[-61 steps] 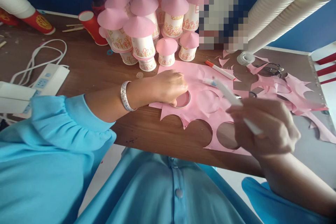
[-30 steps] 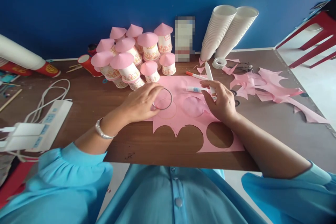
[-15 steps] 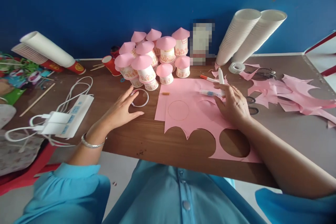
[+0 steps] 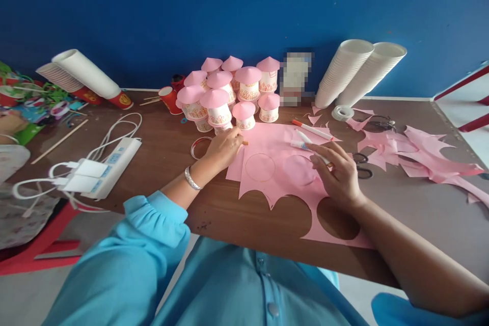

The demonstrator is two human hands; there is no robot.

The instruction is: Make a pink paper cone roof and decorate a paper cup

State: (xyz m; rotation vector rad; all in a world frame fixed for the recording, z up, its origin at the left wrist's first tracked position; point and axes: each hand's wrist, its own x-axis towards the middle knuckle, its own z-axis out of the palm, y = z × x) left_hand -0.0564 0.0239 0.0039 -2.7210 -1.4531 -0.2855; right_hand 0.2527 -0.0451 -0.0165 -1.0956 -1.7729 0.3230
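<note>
Ring (image 4: 192, 148) left of paper (image 4: 260, 188); scissors (image 4: 362, 165) right; roofed cups (image 4: 229, 91) behind.

The sheet (image 4: 279, 150) is smooth, matt pink paper, as are the roofs (image 4: 215, 98); the table (image 4: 229, 209) looks like wood (faintly glossy). The bracelet (image 4: 190, 180) is shiny metal, the sleeve (image 4: 155, 214) cloth, the power strip (image 4: 117, 164) smooth plastic.
</note>
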